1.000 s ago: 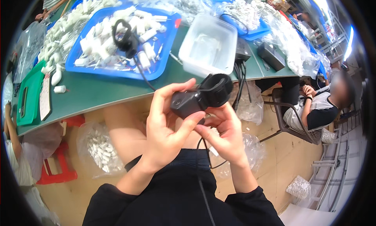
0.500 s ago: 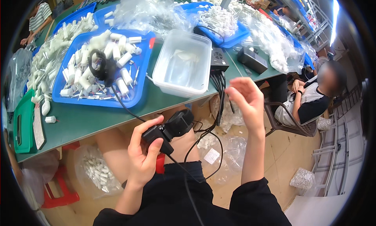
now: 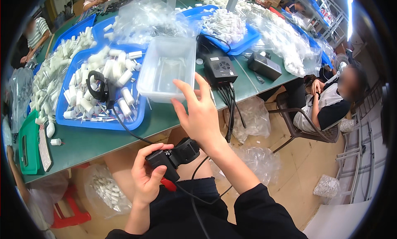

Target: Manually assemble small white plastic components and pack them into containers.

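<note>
My left hand (image 3: pixel 145 172) is closed around a small black box-shaped device with a strap (image 3: pixel 167 159) and a cable, held above my lap. At the table's near edge, my right hand (image 3: pixel 199 115) is open, its fingers spread against the near right side of a clear plastic container (image 3: pixel 145 79). Whether every fingertip touches it I cannot tell. The container stands beside a blue tray (image 3: pixel 138 120) of white cylindrical parts (image 3: pixel 87 105). On those parts lies a second black strapped device (image 3: pixel 108 92), its cable running toward my left hand.
A black box with a fan grille (image 3: pixel 222 69) and hanging cables stands right of the container, with another dark box (image 3: pixel 264 66) beyond. A green tray (image 3: pixel 29 152) sits at far left. Another person (image 3: pixel 324 100) sits on a chair at right. Bagged parts (image 3: pixel 105 189) lie on the floor.
My right hand has moved left from the hanging cables to the container. The container has shifted left, closer to the blue tray, away from the fan box. My left hand keeps its hold.
</note>
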`<state>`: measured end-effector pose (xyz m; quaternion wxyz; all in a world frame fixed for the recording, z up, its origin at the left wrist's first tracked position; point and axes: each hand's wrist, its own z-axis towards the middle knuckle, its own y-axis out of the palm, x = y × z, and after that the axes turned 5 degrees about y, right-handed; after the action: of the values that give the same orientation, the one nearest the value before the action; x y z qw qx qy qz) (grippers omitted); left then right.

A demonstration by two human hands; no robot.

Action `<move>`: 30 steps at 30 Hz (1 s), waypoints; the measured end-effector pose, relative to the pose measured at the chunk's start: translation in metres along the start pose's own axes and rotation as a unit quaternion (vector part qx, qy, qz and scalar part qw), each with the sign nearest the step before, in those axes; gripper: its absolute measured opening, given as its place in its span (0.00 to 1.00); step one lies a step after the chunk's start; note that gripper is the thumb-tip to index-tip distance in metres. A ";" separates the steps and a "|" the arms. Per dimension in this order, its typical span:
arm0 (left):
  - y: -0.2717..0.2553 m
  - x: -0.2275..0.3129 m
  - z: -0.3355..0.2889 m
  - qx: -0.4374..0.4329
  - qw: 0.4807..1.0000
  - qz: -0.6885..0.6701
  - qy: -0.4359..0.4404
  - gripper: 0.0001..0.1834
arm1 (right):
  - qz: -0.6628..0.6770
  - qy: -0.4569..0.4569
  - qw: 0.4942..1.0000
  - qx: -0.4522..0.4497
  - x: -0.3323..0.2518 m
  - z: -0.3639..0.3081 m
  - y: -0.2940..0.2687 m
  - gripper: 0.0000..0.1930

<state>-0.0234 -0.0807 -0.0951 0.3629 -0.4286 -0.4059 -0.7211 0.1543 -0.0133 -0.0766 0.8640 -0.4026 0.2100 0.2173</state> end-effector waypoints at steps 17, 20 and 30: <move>0.005 -0.006 -0.002 -0.002 0.998 -0.052 -0.044 0.24 | -0.142 0.105 0.980 0.092 0.092 0.034 -0.032 0.22; 0.003 0.000 -0.003 -0.015 0.994 -0.090 -0.059 0.25 | -0.093 0.128 0.986 0.050 0.093 0.035 -0.035 0.22; -0.005 0.006 -0.006 -0.005 0.988 -0.132 -0.078 0.30 | -0.175 0.171 0.966 0.083 0.102 0.043 -0.043 0.25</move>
<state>-0.0320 -0.0856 -0.0925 0.2294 -0.4285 -0.4821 -0.7289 0.2694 0.0165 -0.0807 0.8702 -0.3912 0.2983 -0.0275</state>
